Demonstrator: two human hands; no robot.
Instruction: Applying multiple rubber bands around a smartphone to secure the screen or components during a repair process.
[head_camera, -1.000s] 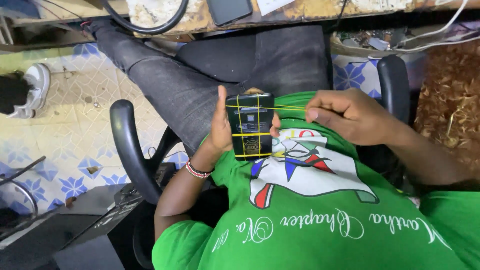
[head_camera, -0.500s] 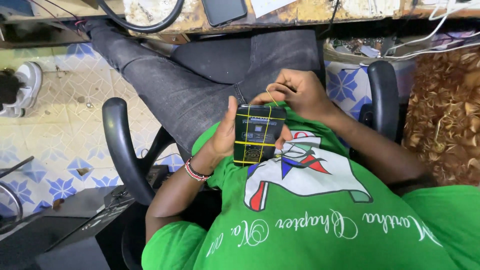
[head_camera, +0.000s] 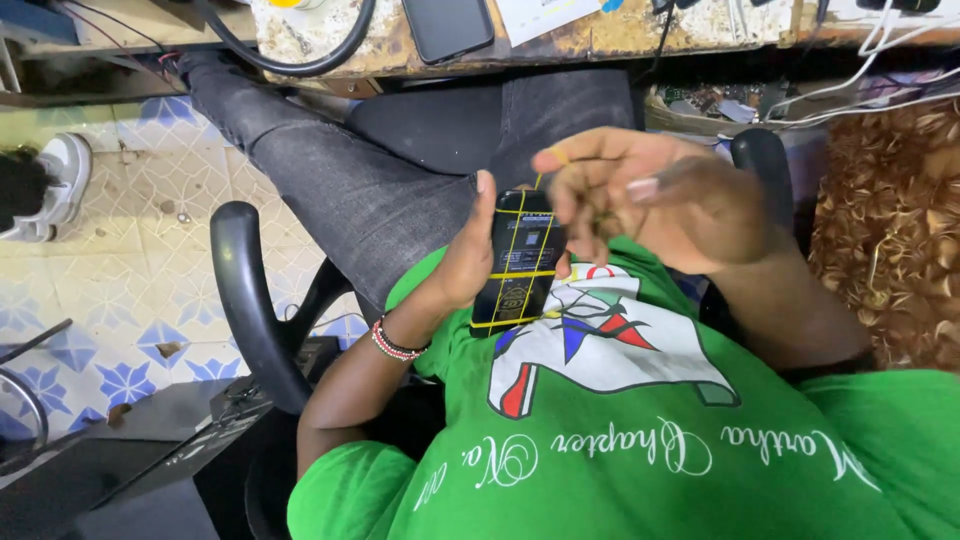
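My left hand (head_camera: 466, 258) grips a black phone (head_camera: 517, 268) against my green shirt, thumb up along its left edge. Yellow rubber bands (head_camera: 520, 274) cross the phone both lengthwise and sideways. My right hand (head_camera: 655, 196) hovers just above and to the right of the phone's top, blurred, with a yellow band stretched up from the phone to its raised fingers. A beaded bracelet (head_camera: 397, 343) circles my left wrist.
I sit in a black office chair with an armrest (head_camera: 243, 290) at my left and another (head_camera: 762, 156) at my right. A worn workbench edge (head_camera: 600, 38) with a dark phone (head_camera: 447, 26), cables and papers runs along the top. Patterned floor tiles and a white shoe (head_camera: 52, 183) lie left.
My right hand first pulled a band far out to the right, then came back over the phone's top, and now lifts above it with a band on its fingers. The left hand kept holding the phone.
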